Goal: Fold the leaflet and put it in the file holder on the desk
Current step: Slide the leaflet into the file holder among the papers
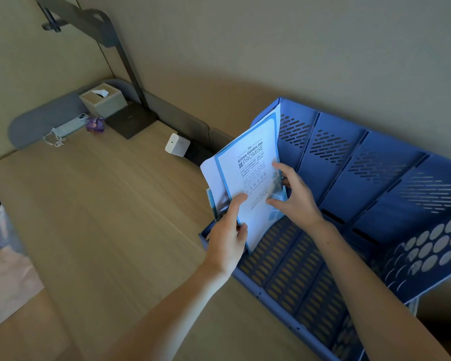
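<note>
The left hand [227, 241] pinched the leaflet [248, 178] at its lower corner, thumb in front. The right hand [297, 201] gripped the other edge, fingertips hidden behind the page. Between the hands, the leaflet stood in the end slot of the file holder [336, 162].

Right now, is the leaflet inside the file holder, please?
Partly: the leaflet stands, lower end inside the file holder, top sticking out, left hand and right hand gripping it.

Blue-bordered white leaflet [248, 175], upright, slightly tilted; lower edge in leftmost compartment of blue perforated file holder [349, 183]
</note>
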`<state>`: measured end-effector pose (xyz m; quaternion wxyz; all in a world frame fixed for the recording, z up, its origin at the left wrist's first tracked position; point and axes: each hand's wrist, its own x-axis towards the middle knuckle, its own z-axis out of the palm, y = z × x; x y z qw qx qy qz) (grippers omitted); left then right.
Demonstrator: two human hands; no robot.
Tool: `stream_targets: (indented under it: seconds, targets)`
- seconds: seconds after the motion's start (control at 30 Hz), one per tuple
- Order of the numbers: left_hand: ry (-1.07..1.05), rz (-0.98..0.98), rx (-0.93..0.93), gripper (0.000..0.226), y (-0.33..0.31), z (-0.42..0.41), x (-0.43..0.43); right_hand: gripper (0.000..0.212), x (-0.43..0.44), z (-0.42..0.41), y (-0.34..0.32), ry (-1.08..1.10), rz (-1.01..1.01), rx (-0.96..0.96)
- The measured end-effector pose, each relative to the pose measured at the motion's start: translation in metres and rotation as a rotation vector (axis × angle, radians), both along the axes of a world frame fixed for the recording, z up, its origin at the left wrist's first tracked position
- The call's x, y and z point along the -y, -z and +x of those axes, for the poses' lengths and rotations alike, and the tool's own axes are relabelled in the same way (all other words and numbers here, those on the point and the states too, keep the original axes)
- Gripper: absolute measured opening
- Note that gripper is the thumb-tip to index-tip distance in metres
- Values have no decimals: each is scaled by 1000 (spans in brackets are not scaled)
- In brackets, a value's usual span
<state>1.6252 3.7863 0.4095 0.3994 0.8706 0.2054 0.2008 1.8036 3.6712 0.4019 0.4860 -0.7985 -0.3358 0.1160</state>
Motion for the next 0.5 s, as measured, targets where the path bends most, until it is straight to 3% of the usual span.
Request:
stream_targets:
  seconds: [0.5]
  targets:
    - [43, -21, -31, 65, 8, 10, 7, 97, 18, 5, -1, 17, -111, 62]
